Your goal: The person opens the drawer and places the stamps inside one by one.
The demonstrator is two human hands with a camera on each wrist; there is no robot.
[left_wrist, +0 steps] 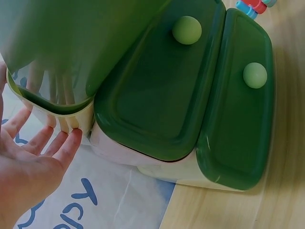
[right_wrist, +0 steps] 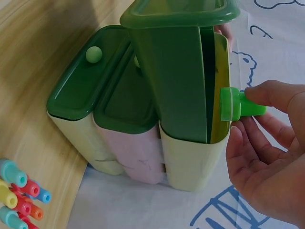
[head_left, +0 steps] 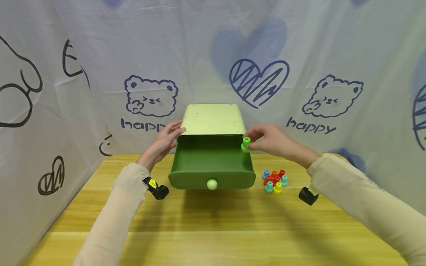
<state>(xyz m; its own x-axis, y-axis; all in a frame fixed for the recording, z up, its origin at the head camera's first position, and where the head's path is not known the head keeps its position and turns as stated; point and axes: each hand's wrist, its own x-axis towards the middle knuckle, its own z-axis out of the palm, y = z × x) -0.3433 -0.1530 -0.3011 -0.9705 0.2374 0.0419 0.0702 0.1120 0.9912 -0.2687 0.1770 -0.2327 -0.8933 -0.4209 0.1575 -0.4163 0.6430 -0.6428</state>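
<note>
My right hand (head_left: 267, 140) pinches a bright green stepped plastic peg (head_left: 246, 145) between thumb and fingers, at the right rim of a pulled-out green drawer (head_left: 212, 180). In the right wrist view the green peg (right_wrist: 231, 104) lies sideways beside the drawer wall. The drawer is the top one of a small cabinet with a pale yellow-green top (head_left: 213, 119) and a round knob on each front. My left hand (head_left: 161, 144) rests its extended fingers against the cabinet's left side; in the left wrist view its fingertips (left_wrist: 74, 136) meet the casing.
Several coloured pegs (head_left: 276, 178) stand in a cluster on the wooden table (head_left: 213, 232), to the right of the cabinet. Two lower drawers, the middle one (left_wrist: 157, 90) and the bottom one (left_wrist: 240, 119), are closed. A white cloth (head_left: 133, 44) with drawings hangs behind.
</note>
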